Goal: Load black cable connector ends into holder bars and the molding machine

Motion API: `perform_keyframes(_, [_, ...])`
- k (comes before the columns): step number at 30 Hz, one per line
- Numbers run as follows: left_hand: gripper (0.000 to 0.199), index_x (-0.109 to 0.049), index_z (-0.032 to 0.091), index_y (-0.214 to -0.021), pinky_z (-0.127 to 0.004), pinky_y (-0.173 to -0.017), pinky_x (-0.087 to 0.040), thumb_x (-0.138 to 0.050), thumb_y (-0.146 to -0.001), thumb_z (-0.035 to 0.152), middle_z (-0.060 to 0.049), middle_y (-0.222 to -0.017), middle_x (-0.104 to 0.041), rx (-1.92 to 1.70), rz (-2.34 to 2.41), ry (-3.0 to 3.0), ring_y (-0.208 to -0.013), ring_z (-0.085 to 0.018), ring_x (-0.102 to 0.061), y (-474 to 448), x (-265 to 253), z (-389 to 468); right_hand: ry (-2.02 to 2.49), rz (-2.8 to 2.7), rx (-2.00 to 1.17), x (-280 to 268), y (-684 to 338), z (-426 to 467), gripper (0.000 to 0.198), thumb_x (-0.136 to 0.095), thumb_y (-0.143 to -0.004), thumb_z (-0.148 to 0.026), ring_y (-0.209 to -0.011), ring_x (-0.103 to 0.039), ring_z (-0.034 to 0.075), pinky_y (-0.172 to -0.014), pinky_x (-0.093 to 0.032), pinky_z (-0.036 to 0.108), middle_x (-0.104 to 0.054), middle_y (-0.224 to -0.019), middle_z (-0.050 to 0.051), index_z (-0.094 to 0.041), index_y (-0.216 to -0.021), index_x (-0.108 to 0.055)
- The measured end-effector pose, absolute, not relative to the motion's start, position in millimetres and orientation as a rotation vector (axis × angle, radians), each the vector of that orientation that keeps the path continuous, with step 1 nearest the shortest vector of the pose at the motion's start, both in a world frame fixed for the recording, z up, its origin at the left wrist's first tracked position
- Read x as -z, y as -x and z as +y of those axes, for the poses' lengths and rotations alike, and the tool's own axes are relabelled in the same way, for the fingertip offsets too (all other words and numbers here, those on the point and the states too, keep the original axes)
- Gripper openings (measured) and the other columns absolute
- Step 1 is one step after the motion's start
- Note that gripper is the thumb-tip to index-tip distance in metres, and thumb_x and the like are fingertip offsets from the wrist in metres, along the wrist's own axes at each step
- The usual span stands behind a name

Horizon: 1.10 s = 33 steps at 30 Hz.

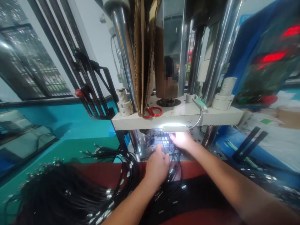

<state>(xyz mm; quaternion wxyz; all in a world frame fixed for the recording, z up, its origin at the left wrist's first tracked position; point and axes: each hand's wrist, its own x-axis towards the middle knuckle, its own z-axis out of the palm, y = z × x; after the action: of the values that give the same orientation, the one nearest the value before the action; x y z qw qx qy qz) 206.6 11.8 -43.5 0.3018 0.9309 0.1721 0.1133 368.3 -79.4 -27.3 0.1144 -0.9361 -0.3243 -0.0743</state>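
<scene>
Several thin black cables [173, 162] run from the bright metal mould [160, 139] toward me, over the near edge of the press. My left hand [157, 164] is just in front of the mould, left of the cables, with its fingers curled closed; what they hold is hidden. Beyond it, my right hand [183, 139] reaches under the lit lamp [175, 128], fingertips bent together beside the cables at the mould's right side. Glare washes out that hand, so its grip is unclear.
Above my hands spans the white press plate [178, 118], carrying red-handled scissors [153, 112] and upright cardboard [142, 62]. A large bundle of black cables [63, 193] with metal ends lies at left. Two black bars [250, 143] stick up at right.
</scene>
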Motion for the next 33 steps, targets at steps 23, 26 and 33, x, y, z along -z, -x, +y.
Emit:
perform_keyframes(23, [0.026, -0.047, 0.02, -0.112, -0.027, -0.071, -0.04, -0.042, -0.089, 0.03, -0.007, -0.089, -0.064, -0.348, 0.428, -2.537, -0.083, -0.02, -0.061, -201, 28, 21, 2.769, -1.013, 0.182, 24, -351, -61, 0.035, -0.045, -0.087, -0.036, -0.098, -0.06, 0.027, -0.091, -0.039, 0.038, -0.067, -0.109, 0.013, -0.018, -0.105, -0.068])
perform_keyframes(26, [0.026, -0.046, 0.021, -0.113, -0.028, -0.071, -0.04, -0.041, -0.089, 0.03, -0.006, -0.089, -0.064, -0.353, 0.433, -2.525, -0.083, -0.02, -0.061, -202, 28, 22, 2.779, -1.036, 0.185, 23, -350, -58, 0.036, -0.043, -0.087, -0.032, -0.094, -0.061, 0.027, -0.091, -0.039, 0.038, -0.067, -0.105, 0.015, -0.014, -0.106, -0.067])
perform_keyframes(33, [0.025, -0.047, 0.022, -0.11, -0.028, -0.068, -0.039, -0.043, -0.087, 0.029, -0.005, -0.088, -0.065, -0.35, 0.449, -2.517, -0.082, -0.02, -0.061, -204, 29, 25, 2.758, -1.072, 0.187, 16, -345, -60, 0.035, -0.042, -0.087, -0.033, -0.088, -0.062, 0.026, -0.086, -0.041, 0.037, -0.068, -0.102, 0.015, -0.014, -0.101, -0.067])
